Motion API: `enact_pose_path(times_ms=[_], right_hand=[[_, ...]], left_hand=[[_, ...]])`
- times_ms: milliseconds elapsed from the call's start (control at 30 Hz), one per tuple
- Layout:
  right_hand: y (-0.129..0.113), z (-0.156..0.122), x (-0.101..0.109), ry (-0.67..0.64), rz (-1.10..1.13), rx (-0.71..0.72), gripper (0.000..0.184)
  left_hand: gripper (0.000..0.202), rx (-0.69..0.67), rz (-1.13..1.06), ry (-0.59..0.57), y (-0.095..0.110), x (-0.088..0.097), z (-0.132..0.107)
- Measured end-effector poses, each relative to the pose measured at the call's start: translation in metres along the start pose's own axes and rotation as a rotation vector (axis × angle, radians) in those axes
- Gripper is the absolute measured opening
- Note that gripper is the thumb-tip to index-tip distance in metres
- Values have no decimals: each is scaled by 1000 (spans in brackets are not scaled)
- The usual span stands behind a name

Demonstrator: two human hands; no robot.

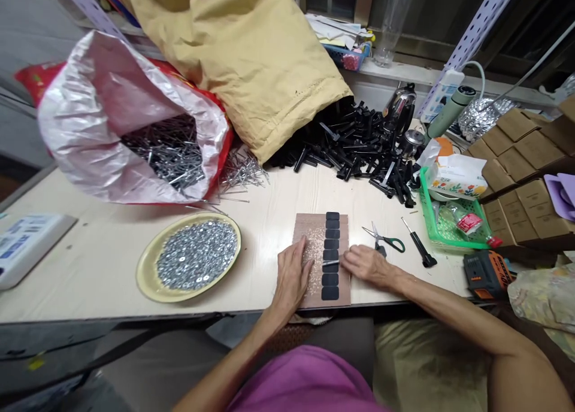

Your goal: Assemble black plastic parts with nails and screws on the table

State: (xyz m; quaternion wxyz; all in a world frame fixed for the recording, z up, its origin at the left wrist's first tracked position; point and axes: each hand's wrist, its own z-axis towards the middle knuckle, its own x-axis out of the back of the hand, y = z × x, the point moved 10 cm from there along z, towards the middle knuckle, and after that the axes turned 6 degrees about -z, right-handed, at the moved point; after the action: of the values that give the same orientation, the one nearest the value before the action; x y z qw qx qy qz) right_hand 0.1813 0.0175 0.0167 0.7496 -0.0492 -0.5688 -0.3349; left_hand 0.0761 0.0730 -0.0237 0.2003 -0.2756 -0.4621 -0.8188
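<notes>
A brown board (341, 226) lies at the front edge of the table, with pale specks over its left half. Down its right half runs a column of several black rounded rectangular pads (331, 244). My left hand (291, 274) rests open along the board's left side, fingers stretched forward. From the right, my right hand (366, 264) is closed in a pinch at the board's right edge. A thin metal strip (331, 262) sticks out leftward from its fingertips across one of the lower pads. Its other end is hidden in the fingers, so its kind is unclear.
Left stands a yellow bowl (148, 280) of metal washers; behind it, an open sack (67, 130) holds long metal pins. Black plastic parts (354, 142) spill from a tan bag (251, 58). Scissors (390, 242), a black-handled tool (420, 244) and a green basket (431, 220) lie right.
</notes>
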Motion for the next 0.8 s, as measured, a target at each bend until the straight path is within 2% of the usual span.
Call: enact_pose_path(times_ms=[67,233,300,367,433,500,633,667,733,800], right_hand=[[16,-3,-6,-30,-27,-88,25],[45,-3,-20,-83,-18,-187,30],[47,1,-15,-99,31,-238,33],[40,4,-4,-115,179,-329,35],[23,0,8,-137,468,-487,31],[-7,-16,3,-225,898,-733,24],[-118,-75,-47,-676,1843,-1419,18],[-138,-84,-57,-716,1994,-1596,17],[-150,-91,-82,-589,2141,-1873,22],[-140,-90,-105,-393,2154,-1985,32]], left_hand=[[48,12,-5,2,-1,0,0],[46,15,1,6,-1,-1,-1],[46,14,-4,-2,0,-1,0],[46,14,-9,-10,0,0,1],[46,19,-9,-21,1,1,2],[46,27,-12,-31,0,1,1],[46,34,-31,-49,0,3,1],[46,40,-34,-57,0,3,1],[47,49,-37,-73,0,2,1],[46,53,-36,-80,1,1,1]])
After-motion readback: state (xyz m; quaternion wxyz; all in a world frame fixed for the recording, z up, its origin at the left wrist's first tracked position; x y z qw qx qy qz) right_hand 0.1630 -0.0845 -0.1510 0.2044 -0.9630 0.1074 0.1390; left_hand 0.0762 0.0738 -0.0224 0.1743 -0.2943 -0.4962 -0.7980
